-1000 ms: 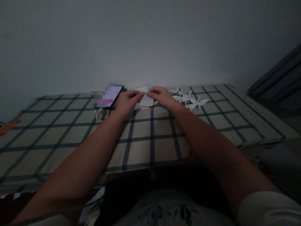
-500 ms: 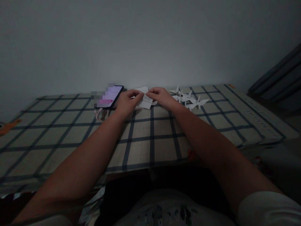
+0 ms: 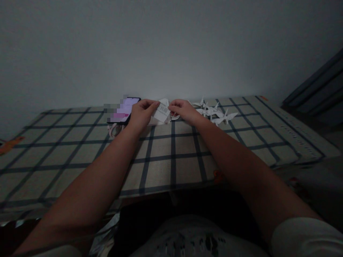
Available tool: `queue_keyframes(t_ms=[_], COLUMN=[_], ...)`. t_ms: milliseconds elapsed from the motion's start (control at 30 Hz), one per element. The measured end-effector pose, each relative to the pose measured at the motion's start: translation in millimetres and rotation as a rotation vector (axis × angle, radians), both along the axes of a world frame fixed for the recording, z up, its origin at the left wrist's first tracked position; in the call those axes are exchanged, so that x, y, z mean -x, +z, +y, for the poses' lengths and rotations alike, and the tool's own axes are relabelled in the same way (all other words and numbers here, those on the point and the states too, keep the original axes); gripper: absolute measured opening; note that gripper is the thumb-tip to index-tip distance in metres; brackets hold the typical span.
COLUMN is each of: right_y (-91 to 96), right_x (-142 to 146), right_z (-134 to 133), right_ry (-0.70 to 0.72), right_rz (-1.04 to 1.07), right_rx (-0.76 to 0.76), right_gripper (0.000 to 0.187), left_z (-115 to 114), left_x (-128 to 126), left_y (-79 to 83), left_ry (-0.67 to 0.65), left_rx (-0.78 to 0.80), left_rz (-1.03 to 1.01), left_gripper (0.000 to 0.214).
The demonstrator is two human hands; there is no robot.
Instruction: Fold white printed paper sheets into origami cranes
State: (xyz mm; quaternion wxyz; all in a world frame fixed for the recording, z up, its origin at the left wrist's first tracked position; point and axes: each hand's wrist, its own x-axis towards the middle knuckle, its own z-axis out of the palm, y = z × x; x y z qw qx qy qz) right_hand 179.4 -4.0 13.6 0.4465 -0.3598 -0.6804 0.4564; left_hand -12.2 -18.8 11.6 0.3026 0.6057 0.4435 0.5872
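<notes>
A small folded sheet of printed paper [image 3: 162, 112] is held up between my hands near the back of the table. My left hand [image 3: 143, 111] pinches its upper left part between thumb and fingers. At its right edge, my right hand [image 3: 182, 110] has thumb and fingers closed on the paper. More white paper lies beneath and behind it, partly hidden by the hands. To the right of my right hand sit several white folded paper cranes [image 3: 214, 110], bunched together.
A phone [image 3: 125, 109] with a lit, partly blurred screen is propped left of my left hand, a pale pink cord [image 3: 114, 130] below it. A checked cloth [image 3: 184, 167] covers the table, which meets a grey wall [image 3: 171, 50]. Dark ridged panelling [image 3: 318, 85] stands at far right.
My left hand has shifted slightly left and turned, and the fingertips of both hands are farther apart. The printed paper has tilted, showing more of its face between them.
</notes>
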Motion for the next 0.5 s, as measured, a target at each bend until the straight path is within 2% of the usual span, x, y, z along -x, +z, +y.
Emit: queue_keyframes(t_ms=[200,367,500], right_y=[-1.0,2.0,1.1], right_x=[0.3,0.0,0.1], right_z=[-0.6,1.6,2.3], right_ry=[0.074,-0.01,-0.01], right_rz=[-0.013,0.039,0.058], right_rx=[-0.039,0.0,0.022], right_gripper=[0.01,0.009,0.009], left_z=[-2.7,-4.5,-9.8], left_x=[-1.3,-3.5,-3.9], left_y=[1.0,1.2,4.1], left_ry=[-0.016,-0.15,-0.158], left_rx=[0.049,0.177,0.135], left_rz=[0.053,-0.018,0.074], left_gripper=[0.033,0.04,0.035])
